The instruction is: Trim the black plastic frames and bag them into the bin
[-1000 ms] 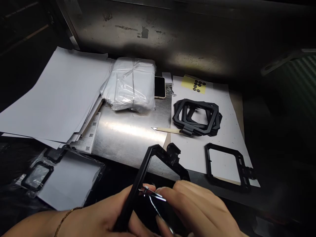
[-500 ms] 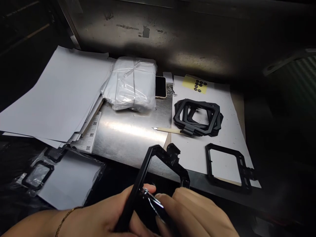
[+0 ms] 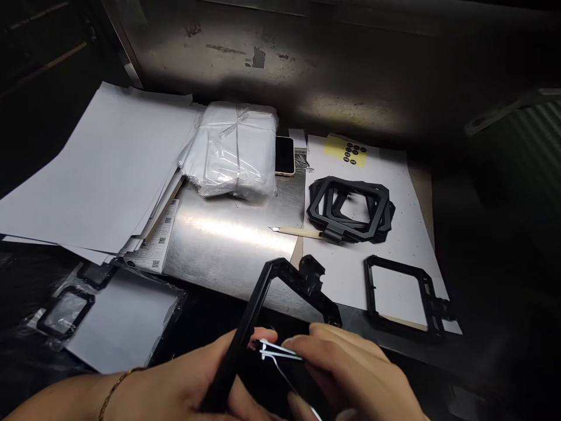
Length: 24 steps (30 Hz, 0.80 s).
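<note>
My left hand [image 3: 184,374], with a bracelet at the wrist, is closed around one side of a black plastic frame [image 3: 258,298]. This frame is tilted up, its cut corners and a small bracket at the top facing away from me. In my right hand [image 3: 355,374] I grip a shiny metal nail clipper [image 3: 280,352] between thumb and fingers. The clipper's jaws are close to the inner edge of the frame, near my left fingertip. Whether they touch the plastic I cannot tell. The frame's lower part is hidden by my hands.
Several black frames [image 3: 381,202] lie stacked on white paper [image 3: 407,234], beside a craft knife [image 3: 298,232]. Another frame [image 3: 397,324] lies nearer. A plastic-wrapped bundle [image 3: 236,152], phone [image 3: 286,155] and paper stack [image 3: 105,169] stand behind. Bagged frames [image 3: 65,313] lie at left.
My right hand has shifted slightly right and turned the nail clipper, so its jaws and lever now show side-on by the frame. My left hand keeps its hold on the frame.
</note>
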Each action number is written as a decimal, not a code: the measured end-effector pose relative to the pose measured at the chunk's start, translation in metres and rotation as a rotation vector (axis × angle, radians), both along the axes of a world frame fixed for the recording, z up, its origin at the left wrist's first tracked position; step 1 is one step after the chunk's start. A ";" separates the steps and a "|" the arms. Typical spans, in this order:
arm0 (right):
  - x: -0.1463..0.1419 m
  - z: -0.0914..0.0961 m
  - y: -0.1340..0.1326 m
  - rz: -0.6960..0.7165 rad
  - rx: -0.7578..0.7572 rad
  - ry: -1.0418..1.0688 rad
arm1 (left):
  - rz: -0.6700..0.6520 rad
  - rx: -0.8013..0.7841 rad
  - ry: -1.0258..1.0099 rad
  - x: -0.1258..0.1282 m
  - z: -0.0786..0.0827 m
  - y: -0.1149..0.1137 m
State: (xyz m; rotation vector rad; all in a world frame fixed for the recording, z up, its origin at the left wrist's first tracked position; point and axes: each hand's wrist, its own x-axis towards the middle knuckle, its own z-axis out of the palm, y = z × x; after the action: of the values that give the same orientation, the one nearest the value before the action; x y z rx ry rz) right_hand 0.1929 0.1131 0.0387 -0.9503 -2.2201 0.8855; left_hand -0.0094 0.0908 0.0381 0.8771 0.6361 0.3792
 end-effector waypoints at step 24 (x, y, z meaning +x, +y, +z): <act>-0.016 -0.007 0.000 -0.106 0.398 -0.059 | 0.013 0.042 -0.004 0.003 0.002 0.005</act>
State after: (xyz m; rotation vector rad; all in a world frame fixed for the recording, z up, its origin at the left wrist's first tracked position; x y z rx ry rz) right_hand 0.1768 0.1127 0.0321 -0.8982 -2.2546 0.3502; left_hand -0.0063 0.0955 0.0403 0.9120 0.6325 0.4070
